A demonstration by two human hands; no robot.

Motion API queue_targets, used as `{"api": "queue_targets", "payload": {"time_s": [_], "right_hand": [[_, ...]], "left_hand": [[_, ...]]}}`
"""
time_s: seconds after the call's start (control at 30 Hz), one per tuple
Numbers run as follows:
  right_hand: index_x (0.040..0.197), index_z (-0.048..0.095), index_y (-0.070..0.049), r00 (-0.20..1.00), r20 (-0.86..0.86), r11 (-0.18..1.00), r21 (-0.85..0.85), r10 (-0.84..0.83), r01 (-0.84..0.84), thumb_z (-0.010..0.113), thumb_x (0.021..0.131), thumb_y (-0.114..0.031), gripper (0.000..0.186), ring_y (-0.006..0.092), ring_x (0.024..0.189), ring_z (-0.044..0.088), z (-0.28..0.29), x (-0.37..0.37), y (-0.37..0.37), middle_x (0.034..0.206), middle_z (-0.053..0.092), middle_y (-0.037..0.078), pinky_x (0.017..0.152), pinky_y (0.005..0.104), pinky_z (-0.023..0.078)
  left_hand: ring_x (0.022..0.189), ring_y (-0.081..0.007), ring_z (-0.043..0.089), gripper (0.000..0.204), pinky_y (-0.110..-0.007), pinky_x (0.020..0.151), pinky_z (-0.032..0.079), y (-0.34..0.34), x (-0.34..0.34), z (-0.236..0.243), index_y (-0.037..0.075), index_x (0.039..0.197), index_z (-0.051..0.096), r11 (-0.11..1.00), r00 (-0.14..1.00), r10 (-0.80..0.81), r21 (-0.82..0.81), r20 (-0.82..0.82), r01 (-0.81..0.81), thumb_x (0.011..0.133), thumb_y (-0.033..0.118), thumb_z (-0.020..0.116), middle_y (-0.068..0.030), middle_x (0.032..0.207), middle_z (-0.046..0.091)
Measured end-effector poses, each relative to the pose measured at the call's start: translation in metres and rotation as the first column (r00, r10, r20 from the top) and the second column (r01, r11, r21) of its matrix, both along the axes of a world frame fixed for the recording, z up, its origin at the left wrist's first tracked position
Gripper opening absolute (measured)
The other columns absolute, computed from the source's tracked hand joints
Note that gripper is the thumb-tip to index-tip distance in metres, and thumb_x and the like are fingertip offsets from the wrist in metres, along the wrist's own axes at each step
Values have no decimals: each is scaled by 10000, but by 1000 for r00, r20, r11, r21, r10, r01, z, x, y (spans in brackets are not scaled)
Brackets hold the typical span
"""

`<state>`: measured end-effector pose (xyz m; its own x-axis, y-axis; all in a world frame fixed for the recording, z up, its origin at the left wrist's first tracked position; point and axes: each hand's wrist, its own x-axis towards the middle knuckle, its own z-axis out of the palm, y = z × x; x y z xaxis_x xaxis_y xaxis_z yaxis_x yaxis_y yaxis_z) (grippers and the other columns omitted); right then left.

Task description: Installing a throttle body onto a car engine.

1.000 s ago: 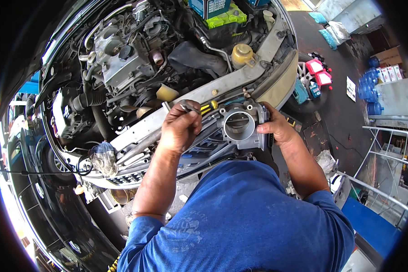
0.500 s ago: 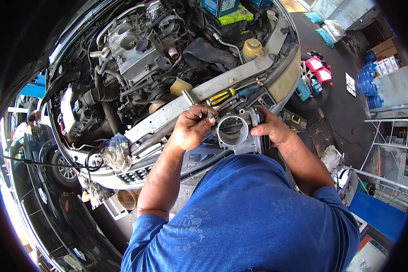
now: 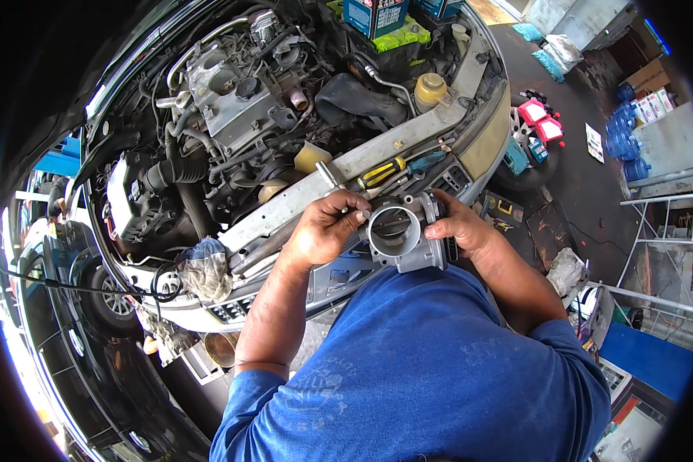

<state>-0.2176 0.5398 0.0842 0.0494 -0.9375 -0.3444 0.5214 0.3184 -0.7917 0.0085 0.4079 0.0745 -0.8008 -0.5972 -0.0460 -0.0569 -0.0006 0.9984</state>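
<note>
My right hand (image 3: pixel 463 228) grips the right side of a grey metal throttle body (image 3: pixel 413 252), thumb on its front and fingers behind. Its round bore faces up toward me, with the plate showing inside. At the left of the bore, my left hand (image 3: pixel 325 229) is closed, thumb and forefinger pinching a small bolt (image 3: pixel 363 215) against or close to the housing. Just beyond those knuckles a shiny metal tube (image 3: pixel 327 174) sticks out; whether the hand touches it is hidden. The throttle body is held just in front of my blue shirt.
The car's open engine bay (image 3: pixel 246 115) lies ahead. On its front crossmember (image 3: pixel 362 158) rest a yellow-black screwdriver (image 3: pixel 382 173) and a teal-handled tool (image 3: pixel 426 162). A crumpled rag (image 3: pixel 206 269) hangs at the left. Blue water bottles (image 3: pixel 622 138) stand far right; a dark car (image 3: pixel 77 331) stands left.
My left fingers have turned the small bolt, its dark head no longer showing, and brought it closer to the bore. My right hand keeps its grip. The whole view has shifted slightly.
</note>
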Motion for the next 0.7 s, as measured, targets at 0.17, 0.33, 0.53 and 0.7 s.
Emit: {"api": "queue_targets", "payload": {"time_s": [0.17, 0.33, 0.53, 0.7], "right_hand": [[1264, 405, 68, 996, -78, 999, 42, -31, 35, 781, 591, -143, 799, 232, 983, 587, -11, -1, -4, 1080, 575, 145, 888, 349, 483], [1256, 401, 83, 998, -61, 999, 50, 2, 1, 784, 591, -145, 801, 228, 984, 580, -10, -1, -14, 1082, 572, 150, 888, 349, 481], [1271, 433, 26, 995, -93, 997, 75, 25, -18, 765, 571, -137, 792, 208, 1012, 567, -13, 2, -19, 1101, 575, 110, 911, 334, 461], [1266, 434, 12, 991, -129, 999, 30, 21, -17, 792, 565, -155, 805, 208, 1033, 552, -11, 6, -22, 1101, 570, 102, 941, 333, 433]], "left_hand": [[906, -155, 596, 175, -274, 818, 465, -6, 0, 15, -23, 1006, 630, 981, 992, 11, -196, 129, 14, 835, -19, 595, -95, 957, 648], [899, -174, 611, 242, -298, 805, 477, -9, 12, 10, -20, 1070, 634, 992, 998, 26, -126, 50, -19, 833, -10, 581, -116, 975, 653], [880, -139, 599, 281, -301, 785, 482, -11, 16, 7, -25, 1111, 614, 982, 996, 13, -188, 85, 3, 859, 94, 647, -115, 928, 653], [810, -100, 530, 272, -269, 727, 451, -10, 14, 3, -11, 1105, 551, 966, 964, 260, -12, 63, -259, 864, 92, 628, -62, 863, 600]]}}
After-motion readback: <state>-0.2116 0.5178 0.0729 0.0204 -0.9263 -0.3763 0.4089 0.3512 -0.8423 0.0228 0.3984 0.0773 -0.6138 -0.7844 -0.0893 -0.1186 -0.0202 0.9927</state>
